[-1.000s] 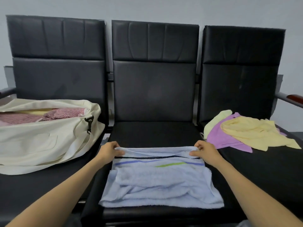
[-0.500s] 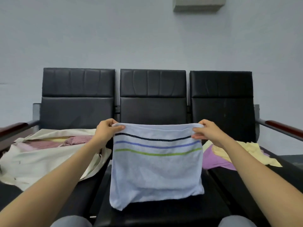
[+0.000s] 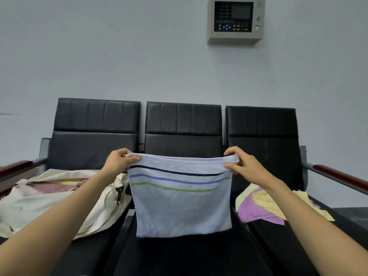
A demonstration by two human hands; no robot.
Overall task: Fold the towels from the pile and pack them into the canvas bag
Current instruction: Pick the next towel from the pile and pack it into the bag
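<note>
Head view: both hands, left hand (image 3: 117, 162) and right hand (image 3: 242, 166), pinch striped towel (image 3: 182, 204) top corners, centre frame; uneven grip risks lopsided fold.

You have a single view, from the wide-angle camera on your head. It looks straight ahead at the row of black seats (image 3: 183, 124), square-on and near, with the wall (image 3: 119, 56) and its control panel (image 3: 236, 19) filling the upper half. Your forearms enter from the bottom corners. Your left hand (image 3: 117, 162) and right hand (image 3: 246, 168) grip the striped towel (image 3: 181, 204) close in front, at centre.
</note>
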